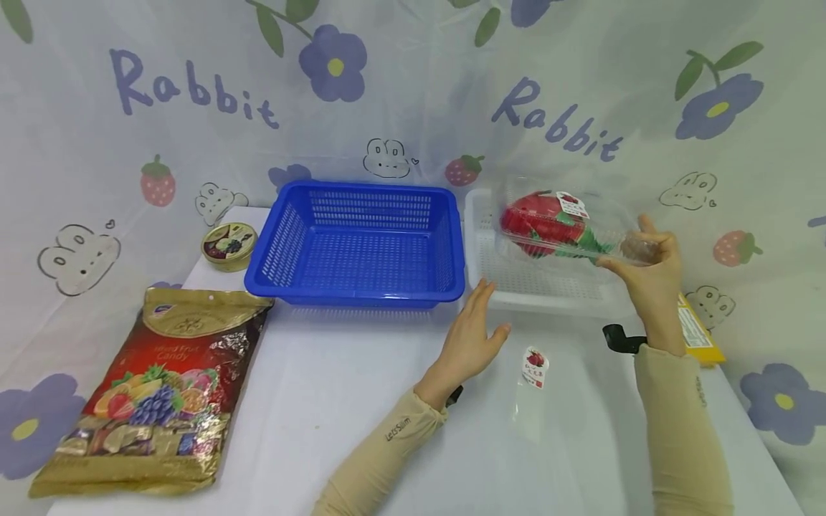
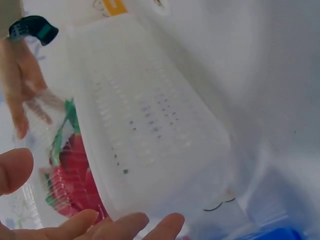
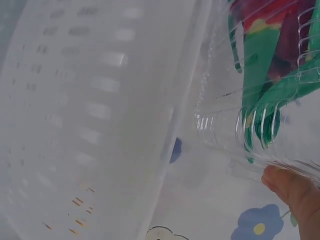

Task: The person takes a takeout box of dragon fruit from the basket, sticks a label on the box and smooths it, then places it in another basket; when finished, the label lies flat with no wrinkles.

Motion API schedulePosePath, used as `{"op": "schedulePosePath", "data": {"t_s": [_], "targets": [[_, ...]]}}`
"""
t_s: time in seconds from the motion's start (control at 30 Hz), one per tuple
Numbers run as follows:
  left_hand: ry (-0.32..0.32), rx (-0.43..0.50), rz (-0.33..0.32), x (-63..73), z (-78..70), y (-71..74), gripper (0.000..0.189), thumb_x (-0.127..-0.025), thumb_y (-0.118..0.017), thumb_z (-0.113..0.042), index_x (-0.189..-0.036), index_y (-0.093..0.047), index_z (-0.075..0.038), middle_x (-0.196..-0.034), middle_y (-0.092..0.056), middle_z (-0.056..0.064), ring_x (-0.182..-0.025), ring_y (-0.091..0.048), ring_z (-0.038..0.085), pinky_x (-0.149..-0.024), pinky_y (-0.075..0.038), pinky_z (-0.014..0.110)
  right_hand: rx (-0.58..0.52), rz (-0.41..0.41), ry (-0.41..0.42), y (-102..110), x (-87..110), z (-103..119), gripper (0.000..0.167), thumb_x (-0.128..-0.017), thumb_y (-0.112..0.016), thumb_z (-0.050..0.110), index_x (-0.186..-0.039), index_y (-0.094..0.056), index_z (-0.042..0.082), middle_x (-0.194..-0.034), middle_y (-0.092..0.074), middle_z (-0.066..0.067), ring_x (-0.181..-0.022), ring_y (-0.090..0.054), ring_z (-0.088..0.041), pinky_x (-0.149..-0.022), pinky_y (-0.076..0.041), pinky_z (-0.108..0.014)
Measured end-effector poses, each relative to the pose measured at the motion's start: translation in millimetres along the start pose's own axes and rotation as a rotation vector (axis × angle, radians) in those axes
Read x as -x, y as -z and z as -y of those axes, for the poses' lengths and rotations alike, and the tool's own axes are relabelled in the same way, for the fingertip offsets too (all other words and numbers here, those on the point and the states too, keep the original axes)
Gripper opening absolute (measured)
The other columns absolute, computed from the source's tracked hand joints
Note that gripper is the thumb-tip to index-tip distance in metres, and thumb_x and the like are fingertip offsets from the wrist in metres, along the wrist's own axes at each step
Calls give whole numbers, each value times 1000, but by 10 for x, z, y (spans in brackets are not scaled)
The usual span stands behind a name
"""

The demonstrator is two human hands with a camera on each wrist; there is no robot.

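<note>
My right hand [image 1: 654,269] grips the right end of a clear plastic box [image 1: 619,247], thumb at the front. Inside lies a red and green dragon fruit [image 1: 542,222], with a label on the lid. The box is held over the white basket [image 1: 535,290], raised above its floor. In the right wrist view the fingertips [image 3: 287,182] press the box's ribbed edge. Fingers extended and holding nothing, my left hand [image 1: 467,340] is by the white basket's front left corner; I cannot tell whether it touches the rim.
A blue basket [image 1: 368,265] stands left of the white one. Further left are a round tin [image 1: 229,244] and a candy bag [image 1: 161,394]. A dragon fruit sticker [image 1: 534,367] shows at the table's front. Behind my right wrist is a yellow package [image 1: 700,333]. A printed curtain hangs behind.
</note>
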State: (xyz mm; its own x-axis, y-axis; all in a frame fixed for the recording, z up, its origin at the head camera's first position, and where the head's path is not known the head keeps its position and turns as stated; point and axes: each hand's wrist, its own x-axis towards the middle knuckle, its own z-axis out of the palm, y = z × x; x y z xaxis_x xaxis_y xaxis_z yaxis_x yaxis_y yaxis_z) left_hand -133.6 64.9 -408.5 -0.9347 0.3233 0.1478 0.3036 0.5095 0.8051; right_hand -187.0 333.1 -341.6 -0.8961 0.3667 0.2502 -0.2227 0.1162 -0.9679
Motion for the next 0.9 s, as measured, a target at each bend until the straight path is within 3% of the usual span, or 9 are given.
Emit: {"op": "schedulePosePath", "data": {"t_s": [0.1,0.2,0.3,0.4,0.5,0.63,0.7,0.8,0.9], "targets": [[4,-10,7,-12,19,-4,69,-95,-59,-25,-152,-26,-5,-162,-20,10,-145,-31,28,-113,-36,48,86,22,-21,-2,-82,-12,50,-68,-82,-8,-105,-58,16,-156,-37,-3,-124,-52,-10,-80,-47,-5],[3,-11,10,-22,35,-4,69,-94,-59,-25,-152,-26,-3,-162,-20,10,-146,-30,28,-115,-34,47,218,55,-39,-9,-164,-24,48,-71,-83,0,-107,-58,19,-156,-38,1,-108,-54,-7,-78,-45,-5],[-3,-18,6,-27,47,-6,69,-94,-59,-25,-151,-28,-2,-162,-21,10,-145,-32,29,-115,-34,47,352,113,-49,-9,-234,-25,49,-75,-82,8,-112,-55,24,-157,-34,7,-126,-46,-7,-92,-41,-8],[-5,-22,7,-29,56,-6,69,-94,-60,-25,-151,-28,-2,-162,-22,10,-144,-33,29,-115,-34,46,416,170,-51,-13,-301,-21,50,-78,-81,13,-117,-52,26,-159,-29,9,-146,-28,-10,-109,-32,-17],[-3,-25,17,-26,53,-6,69,-94,-60,-25,-151,-28,-2,-162,-21,9,-145,-31,28,-116,-32,47,433,213,-57,-12,-356,-16,49,-79,-80,15,-117,-51,28,-160,-27,9,-150,-18,-13,-107,-32,-16],[-2,-36,20,-23,47,4,69,-94,-60,-25,-151,-28,-1,-162,-21,10,-145,-31,28,-116,-31,48,473,261,-66,-23,-420,-2,48,-79,-80,17,-116,-51,28,-160,-26,8,-148,-19,-15,-86,-36,-4],[-2,-42,22,-24,46,7,69,-94,-60,-25,-151,-29,-1,-162,-20,9,-146,-30,27,-117,-31,49,493,279,-67,-26,-450,10,47,-79,-80,18,-115,-51,28,-160,-26,7,-147,-21,-18,-83,-36,-2],[1,-42,26,-28,46,6,70,-94,-60,-25,-151,-28,-2,-162,-20,9,-146,-30,27,-117,-30,49,513,304,-68,-33,-493,25,45,-80,-80,19,-113,-51,30,-161,-25,5,-148,-20,-22,-93,-37,-9],[0,-42,24,-30,45,0,69,-94,-60,-25,-150,-29,-1,-162,-21,10,-145,-31,28,-116,-30,50,526,321,-78,-57,-539,36,45,-79,-81,23,-111,-51,30,-161,-25,6,-150,-17,-24,-111,-34,-29]]}}
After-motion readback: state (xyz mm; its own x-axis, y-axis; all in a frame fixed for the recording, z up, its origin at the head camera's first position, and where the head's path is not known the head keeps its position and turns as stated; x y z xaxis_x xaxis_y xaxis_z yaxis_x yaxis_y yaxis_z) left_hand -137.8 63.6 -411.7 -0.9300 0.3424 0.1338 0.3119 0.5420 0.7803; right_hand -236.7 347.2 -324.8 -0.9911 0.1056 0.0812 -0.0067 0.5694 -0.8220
